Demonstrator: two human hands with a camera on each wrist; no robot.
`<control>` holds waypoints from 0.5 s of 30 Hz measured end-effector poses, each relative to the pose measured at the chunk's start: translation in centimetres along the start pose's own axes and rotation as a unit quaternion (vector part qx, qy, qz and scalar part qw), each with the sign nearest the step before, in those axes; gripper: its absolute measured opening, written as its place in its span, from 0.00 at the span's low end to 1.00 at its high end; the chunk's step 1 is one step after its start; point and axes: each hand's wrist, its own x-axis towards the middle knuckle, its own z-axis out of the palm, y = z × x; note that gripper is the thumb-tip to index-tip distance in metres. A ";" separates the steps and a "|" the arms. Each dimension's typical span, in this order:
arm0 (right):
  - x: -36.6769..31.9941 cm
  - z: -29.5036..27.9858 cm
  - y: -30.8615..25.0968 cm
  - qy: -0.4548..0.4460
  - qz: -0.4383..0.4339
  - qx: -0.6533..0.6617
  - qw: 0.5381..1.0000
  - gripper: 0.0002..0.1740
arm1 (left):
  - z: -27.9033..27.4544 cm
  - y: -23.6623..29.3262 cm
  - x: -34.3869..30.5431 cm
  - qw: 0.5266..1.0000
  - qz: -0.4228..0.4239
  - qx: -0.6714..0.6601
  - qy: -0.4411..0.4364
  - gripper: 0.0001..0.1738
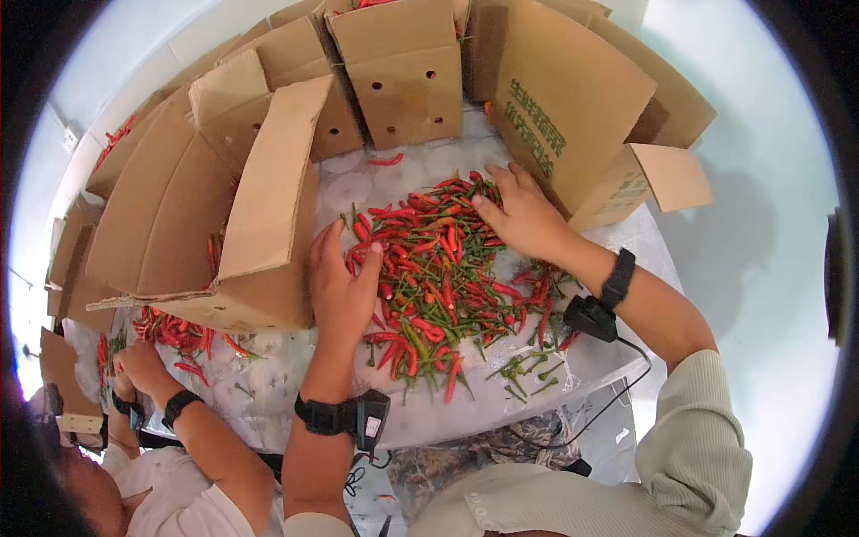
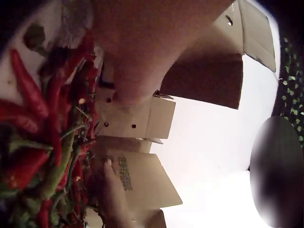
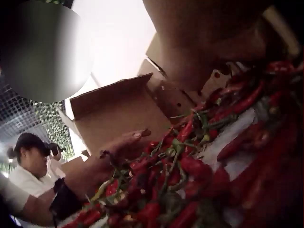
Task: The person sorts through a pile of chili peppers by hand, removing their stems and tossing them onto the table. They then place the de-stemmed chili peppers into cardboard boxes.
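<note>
A loose pile of red chili peppers with green stems is spread over the table in front of me. My left hand rests at the pile's left edge, fingers extended forward, thumb beside the peppers. On the far right side, my right hand touches the pile with its fingers spread. Neither hand grips a pepper. Up close in the left wrist view, chili peppers lie beside the left hand. The right wrist view has the right hand above chili peppers, with the left hand across the pile.
An open cardboard box stands just left of my left hand. Another box with green print is beyond my right hand, and a box with holes stands behind the pile. Stems lie near the front edge. Another person's hand works at the left.
</note>
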 end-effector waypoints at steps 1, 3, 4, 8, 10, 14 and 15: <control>0.2 0.4 0.0 -0.028 -0.007 0.003 1.000 0.36 | 0.2 -0.1 0.1 1.000 -0.009 -0.005 -0.017 0.33; 0.7 1.2 -0.8 -0.081 -0.017 0.010 0.997 0.37 | 0.4 -0.4 0.5 0.998 -0.023 -0.015 -0.053 0.35; 0.8 1.7 -1.0 -0.086 -0.065 0.040 0.993 0.36 | 0.6 -0.5 0.4 0.998 -0.019 -0.014 -0.052 0.34; 1.1 1.5 -2.2 -0.181 -0.236 0.137 0.945 0.34 | 0.9 -0.6 -0.2 0.994 -0.033 -0.092 -0.049 0.26; 2.1 0.6 -3.1 -0.201 -0.228 0.159 0.939 0.31 | 0.6 -0.4 -0.2 0.986 -0.062 -0.149 -0.051 0.21; 6.5 -0.1 -5.1 -0.200 -0.131 0.116 0.964 0.26 | 0.1 -0.1 -0.1 0.977 -0.077 -0.191 -0.064 0.12; 8.1 0.3 -5.2 -0.199 -0.110 0.081 0.970 0.26 | 0.2 -0.3 0.0 0.977 -0.064 -0.195 -0.063 0.11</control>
